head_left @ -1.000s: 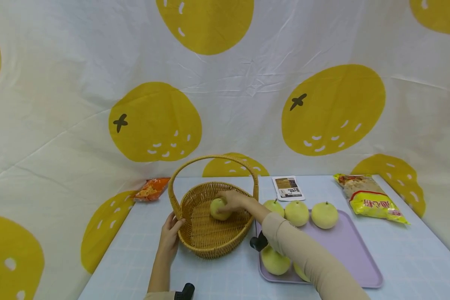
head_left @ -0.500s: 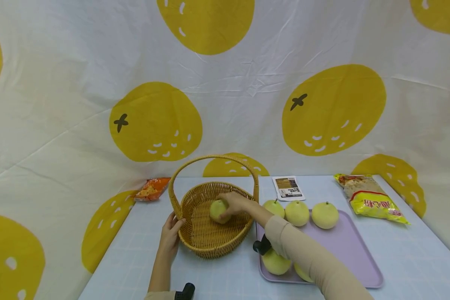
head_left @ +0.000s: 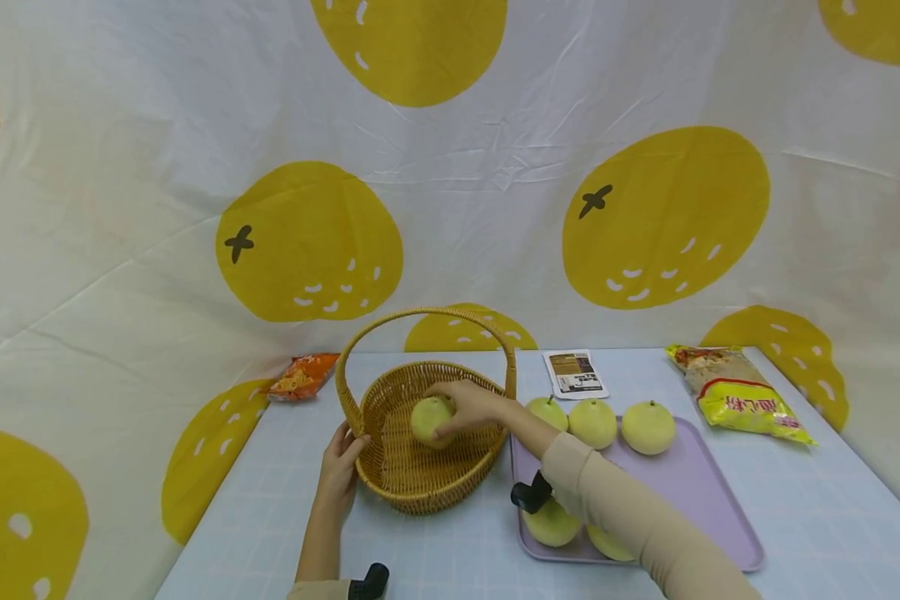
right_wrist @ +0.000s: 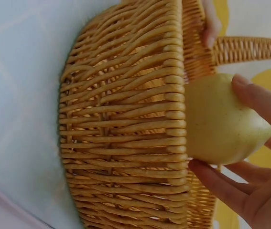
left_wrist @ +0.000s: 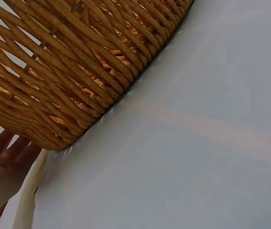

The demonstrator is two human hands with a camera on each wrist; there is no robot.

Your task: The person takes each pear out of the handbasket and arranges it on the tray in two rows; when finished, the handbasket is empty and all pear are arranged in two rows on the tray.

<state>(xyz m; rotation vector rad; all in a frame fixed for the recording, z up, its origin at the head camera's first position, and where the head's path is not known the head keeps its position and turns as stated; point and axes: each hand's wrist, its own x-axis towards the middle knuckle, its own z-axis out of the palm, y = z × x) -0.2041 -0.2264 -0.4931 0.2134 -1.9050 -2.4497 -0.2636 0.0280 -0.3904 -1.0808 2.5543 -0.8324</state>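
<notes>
My left hand (head_left: 338, 468) holds the left side of a tan wicker basket (head_left: 438, 500), its thumb over the rim near the handle's foot. In the left wrist view its fingers (left_wrist: 12, 151) lie against the outer weave. With my right hand (head_left: 474, 407) I grip a pale yellow-green pear (head_left: 431, 423) inside the basket's outline. The right wrist view shows thumb and fingers spread round the pear (right_wrist: 223, 119), which rises above the rim; its lower part is hidden behind the weave. No other fruit shows in the basket.
A purple tray (head_left: 690, 492) on the right bears several pears (head_left: 648, 428), some partly hidden by the right forearm. An orange snack bag (head_left: 303, 377), a white packet (head_left: 576, 375) and a yellow bag (head_left: 746, 396) lie along the back. The basket's tall handle (head_left: 429, 312) arches over it.
My right hand has shifted slightly left with the pear, and more of the pear's top shows. The left hand and the basket have stayed in place.
</notes>
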